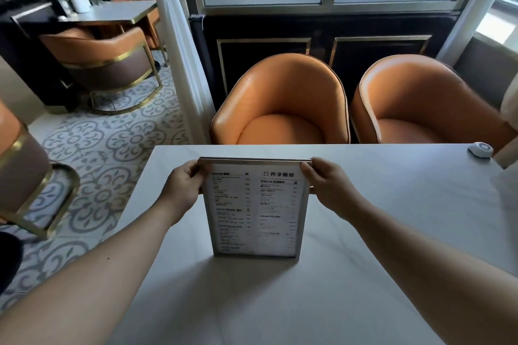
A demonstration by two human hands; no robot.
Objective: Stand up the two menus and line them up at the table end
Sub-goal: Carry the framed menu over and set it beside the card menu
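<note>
A white menu (pixel 254 213) in a pale metal frame stands upright in the middle of the white table (pixel 392 218), its printed face toward me and its lower edge resting on the tabletop. My left hand (pixel 183 190) grips the menu's upper left edge. My right hand (pixel 329 186) grips its upper right edge. Along the top I see a double rim, so a second menu may stand right behind the first; I cannot tell for sure.
A small white round call button (pixel 480 150) lies at the table's far right corner. Two orange chairs (pixel 280 103) (pixel 420 101) stand beyond the far edge. The patterned floor (pixel 106 148) lies left of the table, with another chair (pixel 25 176) beside it.
</note>
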